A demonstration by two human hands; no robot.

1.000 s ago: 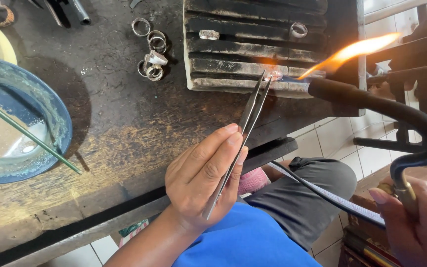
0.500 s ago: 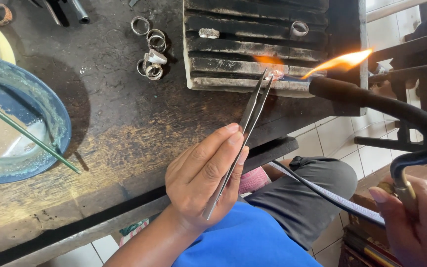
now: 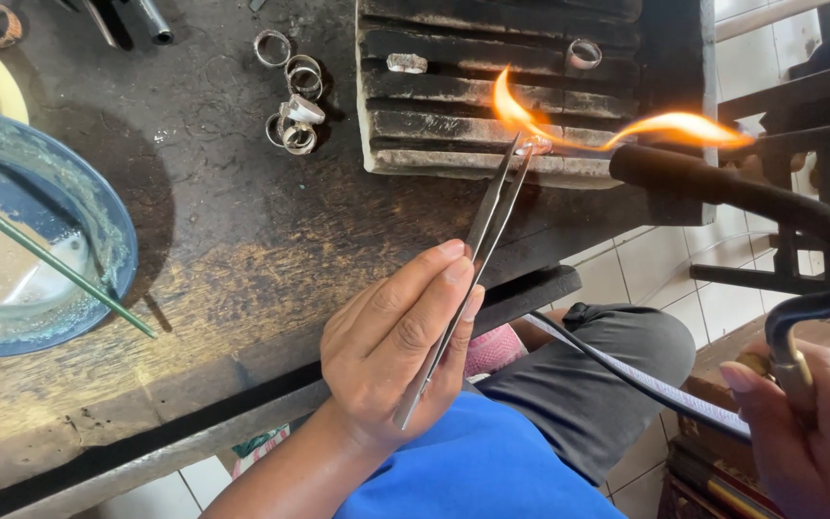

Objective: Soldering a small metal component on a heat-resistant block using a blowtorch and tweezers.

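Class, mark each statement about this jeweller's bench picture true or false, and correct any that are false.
1. The left hand holds tweezers whose tips grip a small ring. True.
2. The torch is unlit. False: an orange flame plays over the ring.
3. The right hand grips the torch's handle. True.
4. A green rod rests in the glass bowl. True.
5. The loose rings lie inside the bowl. False: they lie on the bench, beside the charred block.
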